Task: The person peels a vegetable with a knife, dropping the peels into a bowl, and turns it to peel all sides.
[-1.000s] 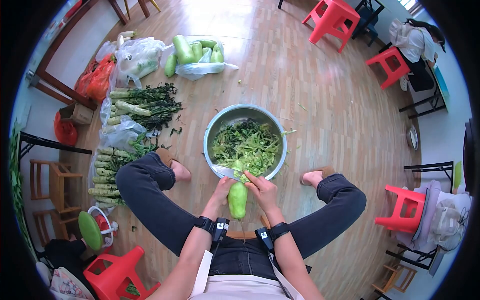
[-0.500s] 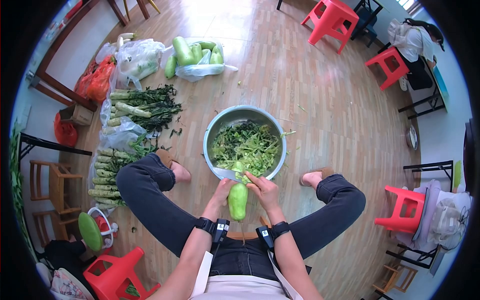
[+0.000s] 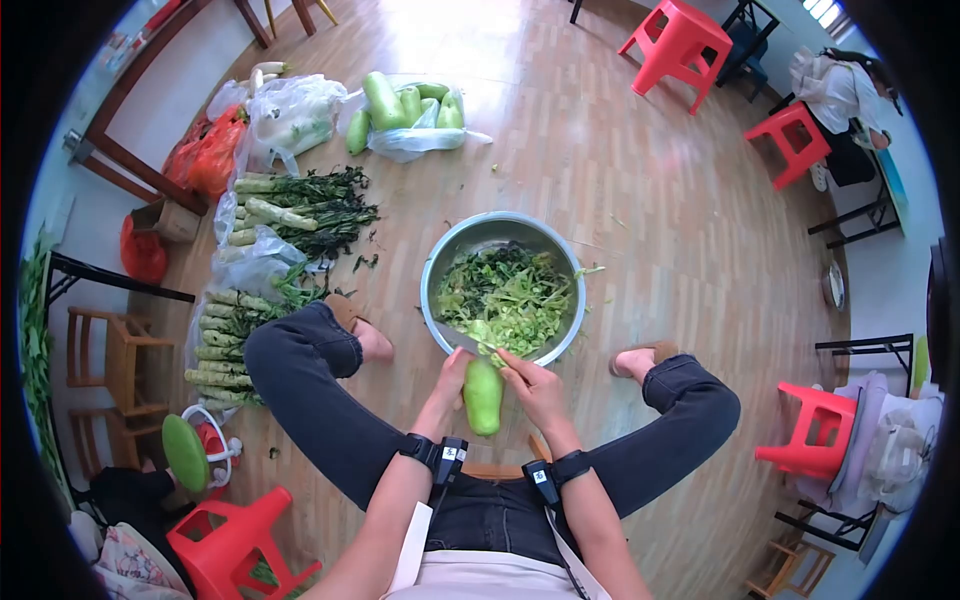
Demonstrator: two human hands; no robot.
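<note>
A pale green gourd [image 3: 484, 398] is upright between my hands, above my lap. My left hand [image 3: 452, 380] is wrapped against its left side. My right hand [image 3: 533, 388] is closed at the gourd's upper right, on a knife [image 3: 468, 341] whose handle is mostly hidden by the fingers. The blade slants up and left across the gourd's top end, over the near rim of a metal basin [image 3: 577, 300]. Chopped green pieces [image 3: 510, 290] fill the basin's bottom.
Leafy stalks [image 3: 225, 350] lie on plastic at the left. Behind them are bagged gourds [image 3: 385, 100] and a red bag [image 3: 215, 150]. Red stools [image 3: 680, 45] stand around the room. A person [image 3: 840, 95] sits at the upper right. My feet flank the basin.
The view has shifted, so most things appear slightly farther right. The knife blade is now tilted more steeply over the gourd's top. Both hands keep their holds.
</note>
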